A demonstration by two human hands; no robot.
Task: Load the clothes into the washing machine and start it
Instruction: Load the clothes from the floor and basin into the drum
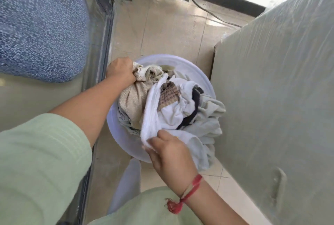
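Note:
A white round tub [124, 139] stands on the tiled floor, heaped with clothes [173, 105]: a beige knit piece [132, 102], white cloth [153, 114], a checked piece and dark fabric. My left hand [121, 70] grips the beige cloth at the tub's far left rim. My right hand [169, 152] pinches the edge of the white cloth at the tub's near side; a red thread is tied round its wrist. To the right stands the washing machine [274, 98], wrapped in a clear plastic cover, with its lid down.
A glass door with a dark metal frame [106, 31] runs along the left; blue speckled fabric [39, 24] shows behind it. A black cable [198, 6] crosses the floor at the back. The tub sits in a narrow strip of floor between door and machine.

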